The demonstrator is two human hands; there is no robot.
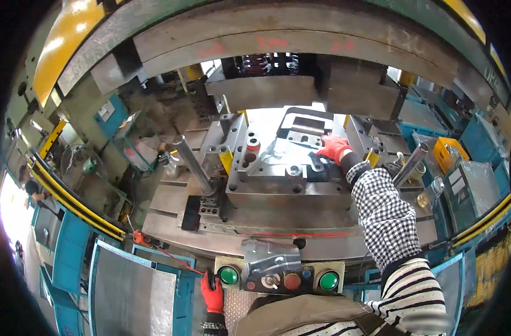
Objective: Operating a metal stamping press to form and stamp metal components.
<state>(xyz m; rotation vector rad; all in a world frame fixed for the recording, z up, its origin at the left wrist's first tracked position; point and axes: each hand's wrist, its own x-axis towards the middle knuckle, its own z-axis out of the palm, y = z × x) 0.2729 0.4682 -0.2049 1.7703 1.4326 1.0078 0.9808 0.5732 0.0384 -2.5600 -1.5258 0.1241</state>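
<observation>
My right hand [335, 147], in a red glove, reaches far forward over the lower die [289, 193]. Its fingers close at the lower right corner of a shiny sheet-metal part [304, 136] with a dark rectangular opening, lying tilted on the die; the fingertips are partly hidden. My left hand [212, 293], also red-gloved with dark fingertips, is low by the left end of the control box [286, 284], beside a green push button [229, 274]. How its fingers are bent is unclear. A bent grey metal piece [271, 259] rests on top of the box.
The heavy upper press block [300, 33] spans overhead. Steel guide posts [192, 162] rise at both sides of the die, with yellow posts [225, 159] nearer in. Blue-framed carts [132, 280] stand at left. An orange crate [448, 154] sits at right near yellow-black rails [76, 199].
</observation>
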